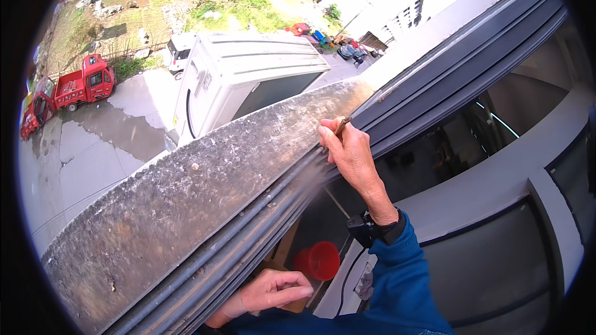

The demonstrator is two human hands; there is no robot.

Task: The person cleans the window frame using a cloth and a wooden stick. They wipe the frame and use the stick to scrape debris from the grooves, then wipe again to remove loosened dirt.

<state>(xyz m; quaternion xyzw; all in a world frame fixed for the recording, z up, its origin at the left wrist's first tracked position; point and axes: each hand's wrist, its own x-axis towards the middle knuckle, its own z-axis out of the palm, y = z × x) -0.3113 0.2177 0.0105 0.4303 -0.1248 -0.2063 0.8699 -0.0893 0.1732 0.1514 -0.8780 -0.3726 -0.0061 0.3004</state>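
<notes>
Here, my right hand [352,152] pinches a stick [341,126]; at its seven o'clock, my left hand [275,290] curls, grip unclear.

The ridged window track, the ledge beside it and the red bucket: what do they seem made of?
Window track: probably dark-coated metal, dusty; it has long, slim raised rails. Ledge: likely bare concrete or cement, with a mottled, rough grey surface. Red bucket: looks like plastic, smooth and evenly coloured.
</notes>
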